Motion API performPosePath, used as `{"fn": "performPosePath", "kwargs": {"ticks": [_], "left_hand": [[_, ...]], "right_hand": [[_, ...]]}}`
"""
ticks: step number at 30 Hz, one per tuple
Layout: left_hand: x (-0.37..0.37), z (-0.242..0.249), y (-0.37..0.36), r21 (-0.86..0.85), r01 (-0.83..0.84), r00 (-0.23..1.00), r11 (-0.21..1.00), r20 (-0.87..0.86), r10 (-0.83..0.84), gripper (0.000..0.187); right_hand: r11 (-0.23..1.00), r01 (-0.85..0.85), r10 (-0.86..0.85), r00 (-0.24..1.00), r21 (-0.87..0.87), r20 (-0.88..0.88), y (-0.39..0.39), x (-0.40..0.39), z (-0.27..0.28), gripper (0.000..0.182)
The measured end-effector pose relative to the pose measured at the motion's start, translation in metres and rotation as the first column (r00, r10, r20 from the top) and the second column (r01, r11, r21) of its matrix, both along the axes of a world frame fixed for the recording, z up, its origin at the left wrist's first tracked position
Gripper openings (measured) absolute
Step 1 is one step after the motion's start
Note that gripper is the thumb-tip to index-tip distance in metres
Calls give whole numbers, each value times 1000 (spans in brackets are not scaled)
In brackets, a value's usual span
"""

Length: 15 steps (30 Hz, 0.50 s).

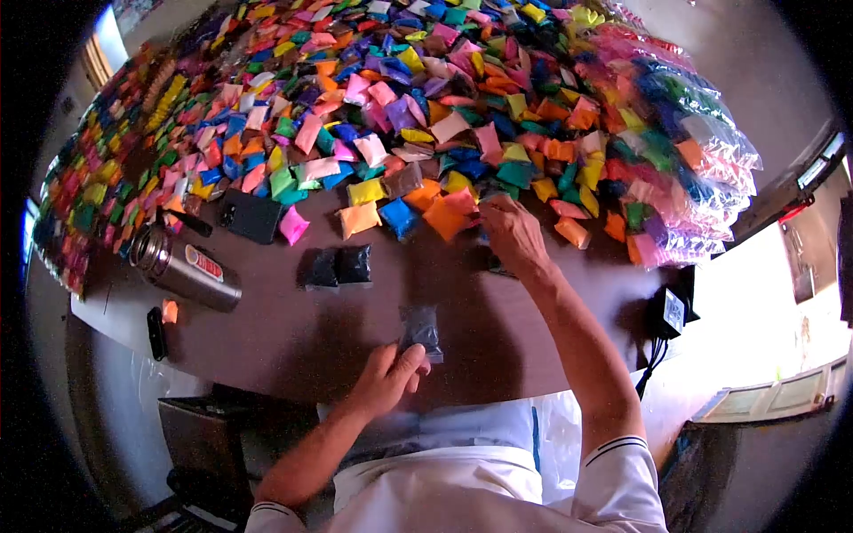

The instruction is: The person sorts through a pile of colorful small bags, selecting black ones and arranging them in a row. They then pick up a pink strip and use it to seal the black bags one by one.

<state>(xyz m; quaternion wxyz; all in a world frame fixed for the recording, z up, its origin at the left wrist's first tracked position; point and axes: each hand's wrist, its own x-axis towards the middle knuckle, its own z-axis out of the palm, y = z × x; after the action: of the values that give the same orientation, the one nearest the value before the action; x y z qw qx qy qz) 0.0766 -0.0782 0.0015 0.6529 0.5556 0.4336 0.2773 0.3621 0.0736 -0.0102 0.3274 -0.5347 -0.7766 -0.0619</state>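
Note:
My left hand (pixel 393 373), near the table's front edge, pinches a small clear bag with dark contents (pixel 421 330) between thumb and fingers. Farther forward and to the right, my right hand (pixel 511 229) reaches to the near edge of the heap of colourful packets (pixel 426 115). Its fingers are bent beside an orange packet (pixel 450 213); whether they hold something is too small to tell. A dark item shows partly below that hand. Two black packets (pixel 338 266) lie side by side on the brown table (pixel 293 329), left of centre. A blue packet (pixel 398 218) is between them and the heap.
At the left lie a steel flask (pixel 187 266), a black phone (pixel 251 216), a small black object (pixel 157 333) and an orange piece (pixel 170 311). Clear bags of packets (pixel 702 178) are stacked at the right. A black box with cables (pixel 666 313) sits at the right edge.

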Motion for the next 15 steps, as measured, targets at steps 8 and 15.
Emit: {"fn": "performPosePath", "kwargs": {"ticks": [8,15], "left_hand": [[3,6,-43,-210,-148,985,967,55,163,40],[7,-5,-60,-213,-89,990,973,85,109,43]], "right_hand": [[963,177,-83,911,-201,404,9,-7,15,18],[994,43,-30,991,-102,128,-27,8,51,15]]}}
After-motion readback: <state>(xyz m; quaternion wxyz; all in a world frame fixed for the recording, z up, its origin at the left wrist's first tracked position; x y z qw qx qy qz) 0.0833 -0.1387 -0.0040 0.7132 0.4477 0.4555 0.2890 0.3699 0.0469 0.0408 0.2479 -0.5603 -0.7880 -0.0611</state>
